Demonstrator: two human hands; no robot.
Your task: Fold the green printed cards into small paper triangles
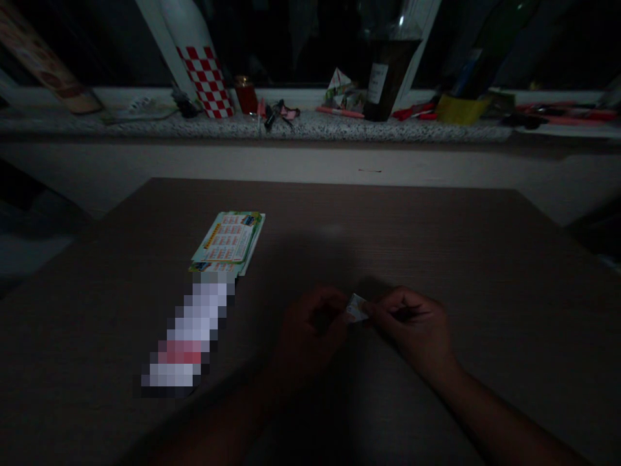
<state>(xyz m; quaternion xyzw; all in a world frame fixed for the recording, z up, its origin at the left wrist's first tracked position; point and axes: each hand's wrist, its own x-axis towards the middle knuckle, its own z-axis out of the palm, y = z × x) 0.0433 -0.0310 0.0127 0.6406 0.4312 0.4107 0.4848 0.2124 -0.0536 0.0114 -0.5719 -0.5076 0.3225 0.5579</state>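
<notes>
1. the left hand (310, 330) pinches the left edge of a small pale piece of paper (356, 309) between thumb and finger; its other fingers are dim and hard to make out.
2. the right hand (420, 330) grips the same piece at its right edge, thumb and finger closed on it. held from two sides like this, so small a thing probably stays steady and can be turned finely.
3. the paper is between the two sets of fingertips, over the middle of the near half of the table (436, 226). whether it is folded is too dark to tell.
4. both forearms come in from the near edge, likely because this spot is easy to reach and look down on.
5. to the left is a stack of printed cards (228, 239), its edges not quite lined up. a pixelated object (191, 330) reaches from its near end towards the person; what it is cannot be told. both lie well apart from the hands, which leaves them elbow room.
6. at the back, the window sill (310, 133) bears a checked bottle (206, 81), a red jar (246, 97) and a dark bottle (388, 77), perhaps kept there to save table space.
</notes>
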